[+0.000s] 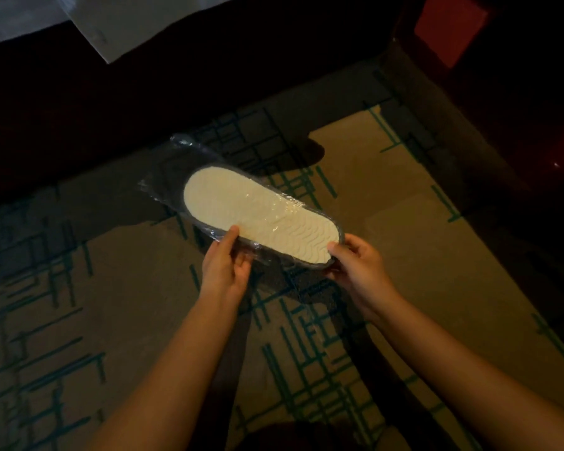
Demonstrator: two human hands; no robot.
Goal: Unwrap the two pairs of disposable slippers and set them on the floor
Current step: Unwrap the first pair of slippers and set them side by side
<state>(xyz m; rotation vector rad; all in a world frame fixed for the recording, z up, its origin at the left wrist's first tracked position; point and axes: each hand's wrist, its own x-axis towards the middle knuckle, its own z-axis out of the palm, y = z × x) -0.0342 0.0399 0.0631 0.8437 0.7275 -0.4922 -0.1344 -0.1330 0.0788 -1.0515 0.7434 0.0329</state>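
A pack of disposable slippers (258, 213) in clear plastic wrap is held above the carpet, cream ridged sole facing up, dark edging around it. The wrap (163, 177) sticks out loose at the far left end. My left hand (223, 265) grips the near long edge of the pack, thumb on top. At the near right end, my right hand (355, 265) pinches the pack with its thumb on the sole. Only one wrapped pack is in view.
Below lies a tan carpet (388, 196) with dark teal line patterns. A dark bed base with white sheet (111, 24) runs along the top left. Dark red furniture (450, 30) stands at the top right.
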